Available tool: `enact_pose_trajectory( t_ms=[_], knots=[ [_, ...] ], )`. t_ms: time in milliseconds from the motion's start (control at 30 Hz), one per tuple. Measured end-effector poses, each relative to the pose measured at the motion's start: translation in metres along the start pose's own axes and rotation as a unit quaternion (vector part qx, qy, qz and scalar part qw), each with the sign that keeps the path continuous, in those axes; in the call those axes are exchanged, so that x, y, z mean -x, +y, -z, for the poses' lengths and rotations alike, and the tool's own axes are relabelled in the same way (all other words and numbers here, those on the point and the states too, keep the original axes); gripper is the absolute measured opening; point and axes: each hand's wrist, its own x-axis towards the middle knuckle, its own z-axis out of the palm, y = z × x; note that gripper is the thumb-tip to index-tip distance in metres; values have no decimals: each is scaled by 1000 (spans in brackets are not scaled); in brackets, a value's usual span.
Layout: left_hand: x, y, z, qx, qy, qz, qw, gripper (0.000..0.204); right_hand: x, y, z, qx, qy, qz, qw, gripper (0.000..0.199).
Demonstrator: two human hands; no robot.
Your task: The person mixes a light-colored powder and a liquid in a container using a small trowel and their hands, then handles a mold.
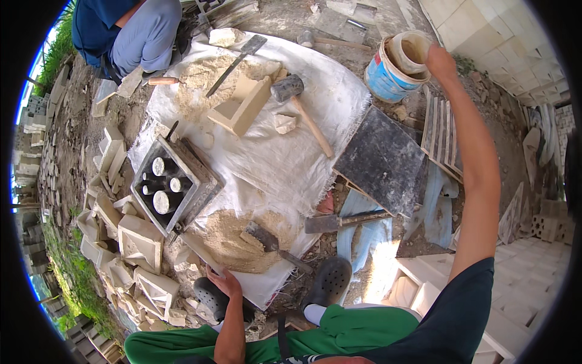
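Observation:
My right hand (441,63) reaches far out to the right and grips the rim of a small, cement-crusted pail (407,52). That pail sits tilted in the mouth of a blue-and-white bucket (388,82). Low and to the left, my left hand (225,283) is closed on the near end of a flat, sand-coloured strip (201,252). The strip lies beside a heap of sandy powder (239,242) with a trowel (265,238) resting on it. Just beyond is a square mould (165,185) with several pale-topped black cylinders inside.
A white sheet (273,151) carries a mallet (288,89), a cast block (241,106) and a long flat tool (236,65). Right of it lies a dark board (382,159); a hammer (345,222) is nearer. Cast blocks (140,242) pile up left. Another person (142,36) crouches at far left.

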Motion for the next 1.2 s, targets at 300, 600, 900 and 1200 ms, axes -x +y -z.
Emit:
enact_pose_trajectory(
  t_ms=[300, 600, 900, 1200],
  knots=[
    [1, 1, 2, -12, -19, 3, 1000, 51, 15, 5, 22, 23, -5, 38, 999, 34],
    [2, -2, 1, 2, 1, -5, 1000, 49, 19, 5, 32, 23, 9, 27, 999, 33],
    [4, -4, 2, 8, -4, 0, 1000, 49, 20, 8, 30, 7, 37, 37, 999, 32],
    [5, -2, 5, 4, -13, -2, 1000, 49, 15, 13, 33, 4, 26, 9, 1000, 34]
  ],
)
